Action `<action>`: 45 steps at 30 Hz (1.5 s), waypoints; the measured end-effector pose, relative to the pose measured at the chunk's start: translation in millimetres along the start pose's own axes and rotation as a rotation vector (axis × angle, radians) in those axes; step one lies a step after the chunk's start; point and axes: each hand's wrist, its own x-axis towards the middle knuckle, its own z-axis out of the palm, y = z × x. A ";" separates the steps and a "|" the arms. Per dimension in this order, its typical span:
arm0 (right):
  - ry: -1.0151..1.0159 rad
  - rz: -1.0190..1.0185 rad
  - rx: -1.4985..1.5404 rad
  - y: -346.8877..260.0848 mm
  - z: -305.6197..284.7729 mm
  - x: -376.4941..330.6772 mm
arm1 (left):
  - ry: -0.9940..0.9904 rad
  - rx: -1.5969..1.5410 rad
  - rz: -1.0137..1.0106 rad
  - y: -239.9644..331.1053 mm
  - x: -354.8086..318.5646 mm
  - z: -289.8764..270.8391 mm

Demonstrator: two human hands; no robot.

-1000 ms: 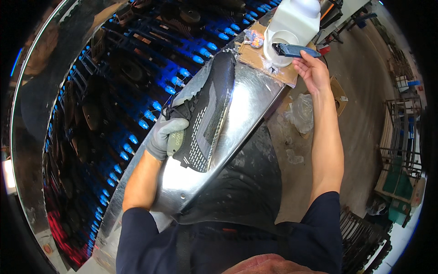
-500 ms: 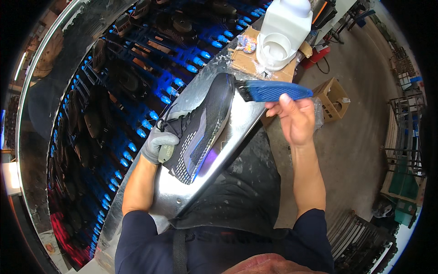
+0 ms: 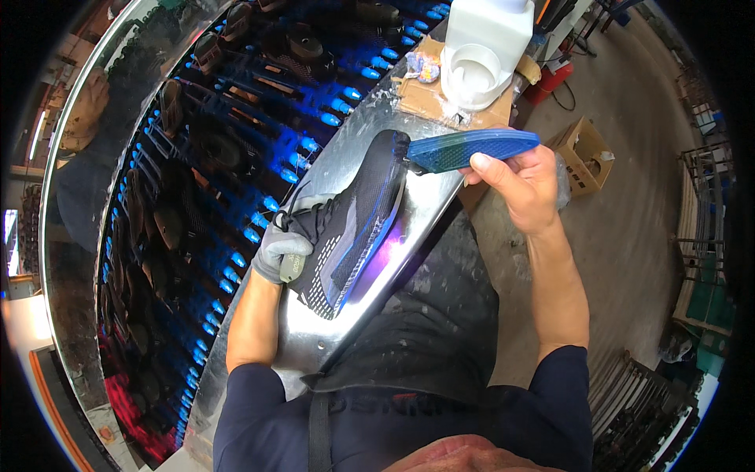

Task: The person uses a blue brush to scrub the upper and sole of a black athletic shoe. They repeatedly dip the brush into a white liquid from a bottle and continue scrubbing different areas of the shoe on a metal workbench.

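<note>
My left hand [image 3: 281,248], in a grey glove, grips a black and grey knit shoe upper [image 3: 350,220] at its heel and collar end. The upper lies tilted above the metal ledge, toe pointing away, with its laces on the left side. A greenish tag-like piece [image 3: 292,268] shows beside the gloved fingers. My bare right hand [image 3: 523,185] pinches one end of a blue textured shoe sole [image 3: 472,151] between thumb and fingers. The sole's other, darker end meets the toe of the upper; whether it is stuck there I cannot tell.
Left of the ledge [image 3: 314,330] runs a rack [image 3: 236,228] with blue-tipped rods and several dark shoe parts. A white plastic container [image 3: 487,47] with a round cup-like opening stands on cardboard [image 3: 421,98] at the back. A cardboard box [image 3: 583,157] sits on the floor at right.
My right hand has moved slightly toward me and right, and the sole has turned, showing more of its blue face. The left hand still grips the upper. The whole view has shifted a little.
</note>
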 end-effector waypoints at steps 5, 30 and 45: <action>-0.072 -0.112 -0.158 -14.3 9.1 -19.0 | -0.041 -0.049 0.031 3.4 2.4 15.0; 0.062 -0.248 -0.178 -2.4 28.4 -34.0 | -0.049 -0.109 0.037 0.9 10.4 5.5; 0.014 -0.317 -0.394 -15.9 28.0 -36.4 | -0.051 -0.017 0.027 3.6 16.2 11.8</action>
